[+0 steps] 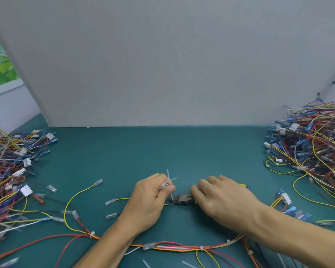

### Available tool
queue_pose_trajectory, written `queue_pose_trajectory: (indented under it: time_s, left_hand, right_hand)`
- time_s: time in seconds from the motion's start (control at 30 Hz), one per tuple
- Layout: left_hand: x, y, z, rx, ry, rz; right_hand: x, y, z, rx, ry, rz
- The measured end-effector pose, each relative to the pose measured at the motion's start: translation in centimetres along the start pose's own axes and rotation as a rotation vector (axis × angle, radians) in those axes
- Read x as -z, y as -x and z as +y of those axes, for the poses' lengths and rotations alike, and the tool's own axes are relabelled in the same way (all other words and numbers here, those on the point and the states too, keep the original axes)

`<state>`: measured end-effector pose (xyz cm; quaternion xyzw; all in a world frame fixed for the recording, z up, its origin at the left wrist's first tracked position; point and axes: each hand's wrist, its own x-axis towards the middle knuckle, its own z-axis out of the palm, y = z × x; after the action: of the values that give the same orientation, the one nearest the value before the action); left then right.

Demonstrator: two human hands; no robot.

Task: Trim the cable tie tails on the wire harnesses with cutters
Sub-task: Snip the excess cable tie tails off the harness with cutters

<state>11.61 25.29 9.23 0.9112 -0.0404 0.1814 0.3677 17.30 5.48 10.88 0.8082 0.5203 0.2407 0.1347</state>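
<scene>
My left hand (149,198) pinches several white cable tie tails (168,182) between thumb and fingers; they stick up and fan out. One tail hangs down to the jaws of the cutters (182,199), which my right hand (220,198) grips by yellow handles mostly hidden under the palm. The jaws sit at a tie on the wire harness (172,247) that lies across the green table (143,151) in front of me, with red, yellow and white wires and several white ties.
A heap of harnesses (8,171) fills the left side, a bigger heap (313,147) the right. A grey wall (162,64) closes the back of the table. Loose cut tails (146,264) lie near the front edge.
</scene>
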Motion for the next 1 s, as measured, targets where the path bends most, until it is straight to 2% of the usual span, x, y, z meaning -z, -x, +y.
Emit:
queue_pose_trajectory:
  time_s: [0.33, 0.43, 0.5, 0.63, 0.7, 0.77, 0.87, 1.0]
  left_hand:
    - [0.1, -0.1, -0.1, 0.009, 0.002, -0.008]
    - [0.3, -0.1, -0.2, 0.065, 0.1, 0.014]
    - [0.8, -0.3, 0.0, 0.144, 0.206, 0.064]
    - [3.0, -0.8, 1.3, 0.229, 0.411, 0.15]
    - [4.3, -0.7, 2.4, 0.234, 0.457, 0.052]
    - [5.2, 0.0, 3.6, 0.205, 0.363, -0.116]
    - [5.9, 2.0, 5.4, 0.058, -0.019, -0.335]
    - [4.5, 5.1, 7.6, 0.014, -0.414, -0.645]
  right_hand:
    - [0.6, -0.7, 0.4, 0.055, 0.026, -0.039]
    - [0.7, -1.2, 0.8, 0.034, -0.025, -0.077]
    - [1.1, -1.3, 1.1, -0.041, -0.131, -0.111]
    - [1.4, -0.6, 2.7, -0.412, -0.45, -0.17]
    - [1.8, 0.6, 3.3, -0.492, -0.578, -0.178]
    - [2.4, 1.7, 3.7, -0.523, -0.627, -0.269]
    - [3.3, 3.3, 3.9, -0.54, -0.653, -0.41]
    - [4.1, 4.8, 3.7, -0.564, -0.693, -0.433]
